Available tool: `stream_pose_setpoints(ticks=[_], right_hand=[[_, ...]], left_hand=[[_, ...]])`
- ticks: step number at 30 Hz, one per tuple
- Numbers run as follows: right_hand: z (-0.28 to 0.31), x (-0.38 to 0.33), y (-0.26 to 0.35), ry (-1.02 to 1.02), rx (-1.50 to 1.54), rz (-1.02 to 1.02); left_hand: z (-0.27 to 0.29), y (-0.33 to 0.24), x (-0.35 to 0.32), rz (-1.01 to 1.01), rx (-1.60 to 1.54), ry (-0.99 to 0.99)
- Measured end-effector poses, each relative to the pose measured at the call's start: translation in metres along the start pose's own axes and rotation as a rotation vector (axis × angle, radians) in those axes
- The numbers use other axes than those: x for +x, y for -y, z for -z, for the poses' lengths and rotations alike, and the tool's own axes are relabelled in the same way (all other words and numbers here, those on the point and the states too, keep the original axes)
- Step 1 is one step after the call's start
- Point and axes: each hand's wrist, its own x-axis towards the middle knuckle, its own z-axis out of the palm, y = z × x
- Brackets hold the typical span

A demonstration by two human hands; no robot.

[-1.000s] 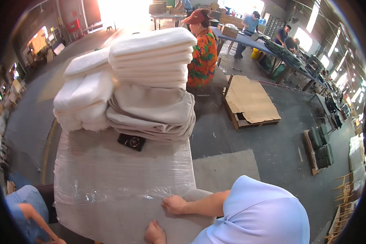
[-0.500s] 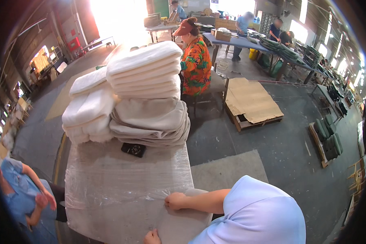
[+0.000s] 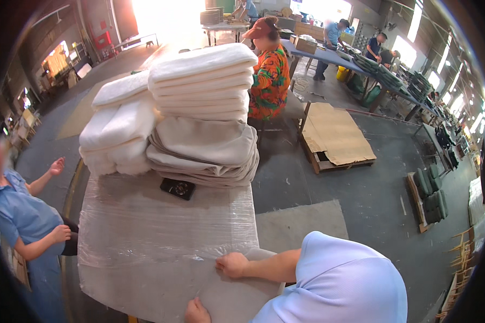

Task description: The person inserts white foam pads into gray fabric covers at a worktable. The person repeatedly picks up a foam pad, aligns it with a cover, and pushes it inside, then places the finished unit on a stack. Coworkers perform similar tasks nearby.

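Note:
A smooth grey fabric piece [image 3: 237, 295] lies at the near right corner of the table [image 3: 140, 288], partly hidden by my right arm. My right hand [image 3: 233, 265] is closed at its far edge, fingers pinched together. Lower down, at its left edge, my left hand [image 3: 198, 311] is closed too, with part of it cut off by the picture's bottom. Clear plastic film [image 3: 167, 231] covers the table's middle. Farther back are a pile of folded grey fabric covers [image 3: 205, 153] and a black phone-like device [image 3: 178, 189].
Folded white padding [image 3: 202, 81] is stacked on the grey covers, with more white padding [image 3: 116, 126] to their left. A co-worker in blue [image 3: 29, 212] stands at the left; a person in orange [image 3: 270, 81] sits behind. A cardboard-topped pallet [image 3: 337, 134] lies on the floor.
My view has shifted slightly, and both my hands stay at the fabric's edges. The co-worker at the left stands more upright, with hands apart and one raised toward the table.

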Motion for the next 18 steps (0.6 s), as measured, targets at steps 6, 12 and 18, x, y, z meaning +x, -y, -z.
stream_pose_setpoints(ticks=[6, 12, 18], right_hand=[[0.039, 0.015, 0.000, 0.243, -0.195, 0.046], [0.037, 0.017, -0.019, 0.145, -0.153, 0.001], [0.024, 0.006, -0.024, 0.011, -0.049, 0.051]], left_hand=[[0.018, 0.020, 0.004, -0.210, -0.220, 0.046], [0.027, 0.034, 0.000, -0.015, -0.057, 0.350], [0.019, 0.030, -0.009, -0.097, -0.008, 0.103]])
